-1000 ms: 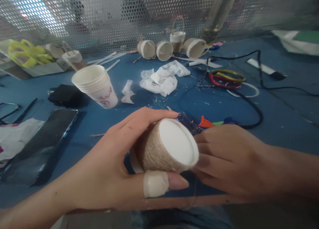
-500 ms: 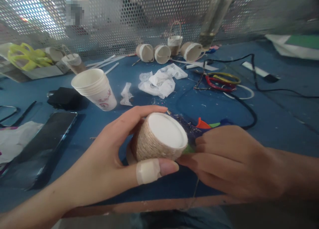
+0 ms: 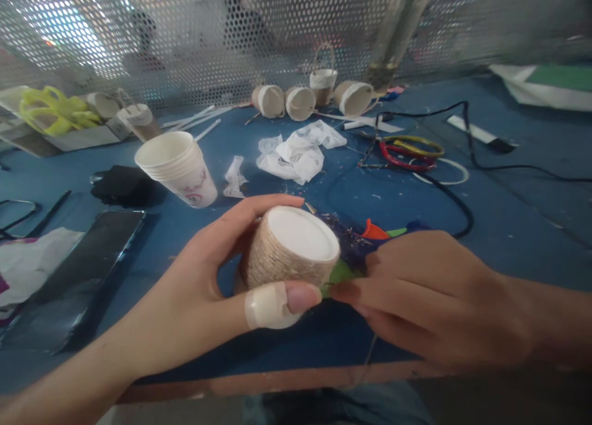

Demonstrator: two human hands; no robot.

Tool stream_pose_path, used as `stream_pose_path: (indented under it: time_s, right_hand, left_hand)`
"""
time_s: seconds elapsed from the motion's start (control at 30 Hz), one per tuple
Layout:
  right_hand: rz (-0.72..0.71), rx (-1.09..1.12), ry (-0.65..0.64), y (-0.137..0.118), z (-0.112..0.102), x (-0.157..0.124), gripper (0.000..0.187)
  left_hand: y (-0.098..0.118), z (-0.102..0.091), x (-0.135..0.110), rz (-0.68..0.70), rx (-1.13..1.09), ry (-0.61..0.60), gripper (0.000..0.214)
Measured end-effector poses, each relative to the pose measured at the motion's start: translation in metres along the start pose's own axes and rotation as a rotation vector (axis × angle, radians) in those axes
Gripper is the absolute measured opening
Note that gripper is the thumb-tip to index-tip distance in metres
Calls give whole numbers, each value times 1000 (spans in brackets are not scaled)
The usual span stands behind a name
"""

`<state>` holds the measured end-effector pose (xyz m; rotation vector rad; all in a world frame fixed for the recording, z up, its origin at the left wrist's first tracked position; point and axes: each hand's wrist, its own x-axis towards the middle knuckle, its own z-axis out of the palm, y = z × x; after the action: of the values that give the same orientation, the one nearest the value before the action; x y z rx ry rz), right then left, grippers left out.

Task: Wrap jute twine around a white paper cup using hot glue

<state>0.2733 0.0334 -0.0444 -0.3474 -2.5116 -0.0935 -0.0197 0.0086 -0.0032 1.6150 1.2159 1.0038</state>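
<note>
My left hand (image 3: 203, 301) grips a paper cup wrapped in jute twine (image 3: 287, 255), held on its side with the white base facing up and right. Its thumb carries a plaster and presses the cup's near side. My right hand (image 3: 416, 295) is closed with pinched fingers at the cup's lower right edge, where a thin strand of twine (image 3: 370, 351) hangs down. What the fingertips pinch is too small to make out for sure.
A stack of paper cups (image 3: 178, 169) stands left of centre. A phone (image 3: 87, 271) lies at left. Crumpled paper (image 3: 296, 153), several wrapped cups (image 3: 300, 101), coloured rings (image 3: 409, 153), a black cable (image 3: 462, 197) and a mesh screen (image 3: 277, 30) lie behind.
The wrapped cup has moved slightly left and up, turning so its base faces more upward. My right hand's fingers have shifted left to its lower edge.
</note>
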Motion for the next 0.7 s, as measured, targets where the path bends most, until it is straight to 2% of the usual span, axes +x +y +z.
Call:
stream_pose_path:
  time_s: [0.17,0.43,0.7]
  right_hand:
    - [-3,-25,23,1,1,1,22]
    - [88,-36,34,-4,-3,4,24]
    - [103,-49,23,-5,-4,6,24]
  left_hand:
    - [-1,0,2,-21,-46,3,58]
    - [-4,-2,1,-62,-135,-19,58]
    - [-7,-2,5,-109,-120,-29,74]
